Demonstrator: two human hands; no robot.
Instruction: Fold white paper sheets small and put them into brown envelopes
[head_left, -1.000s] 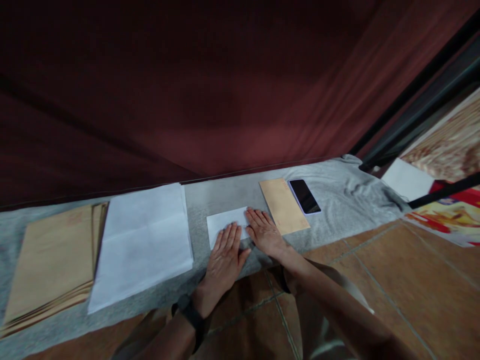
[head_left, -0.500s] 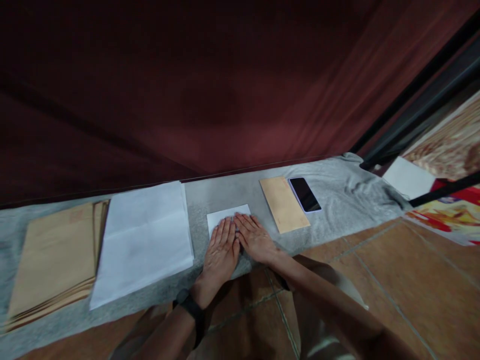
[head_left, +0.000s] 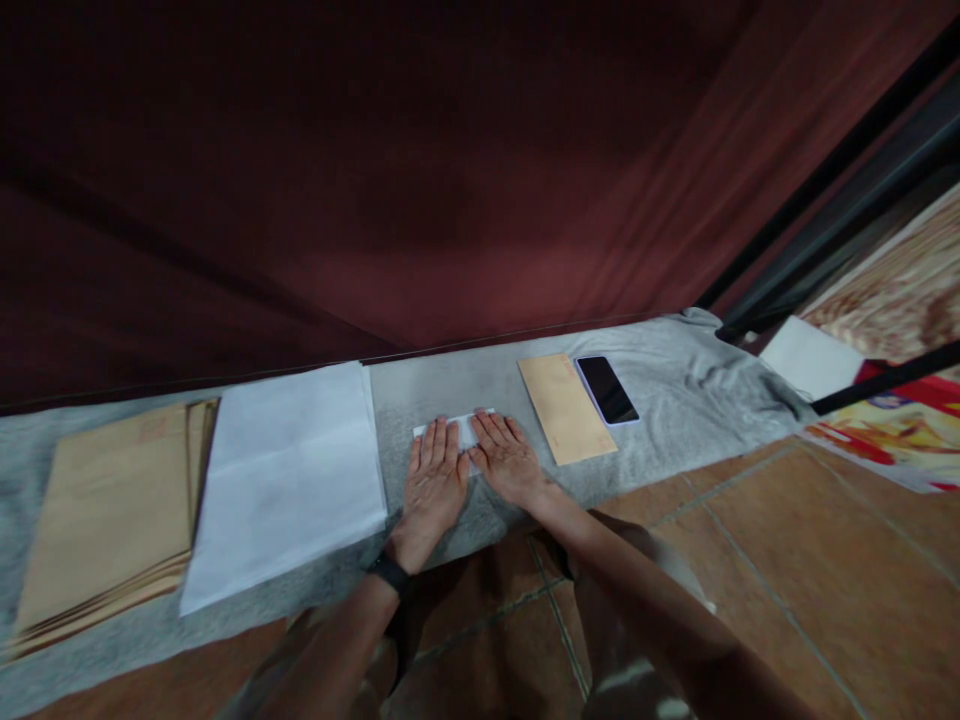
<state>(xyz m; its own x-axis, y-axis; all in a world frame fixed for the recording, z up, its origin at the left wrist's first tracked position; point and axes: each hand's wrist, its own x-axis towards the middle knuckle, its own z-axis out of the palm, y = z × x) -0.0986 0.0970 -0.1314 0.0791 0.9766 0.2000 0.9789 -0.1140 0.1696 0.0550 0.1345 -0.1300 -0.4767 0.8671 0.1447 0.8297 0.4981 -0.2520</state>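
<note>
A small folded white paper lies on the grey cloth in front of me. My left hand rests flat on its left part, fingers stretched out. Beside it, my right hand lies flat on the paper's right part, fingers spread. Both hands cover most of the paper; only its far edge shows. A black band sits on my left wrist.
A stack of white sheets lies to the left, with a pile of brown envelopes beyond it. To the right lie one brown envelope and a dark phone. A dark red curtain hangs behind. Tiled floor is nearest me.
Both hands have slid forward and left over the white paper and now cover more of it. The paper looks smaller than one second ago.
</note>
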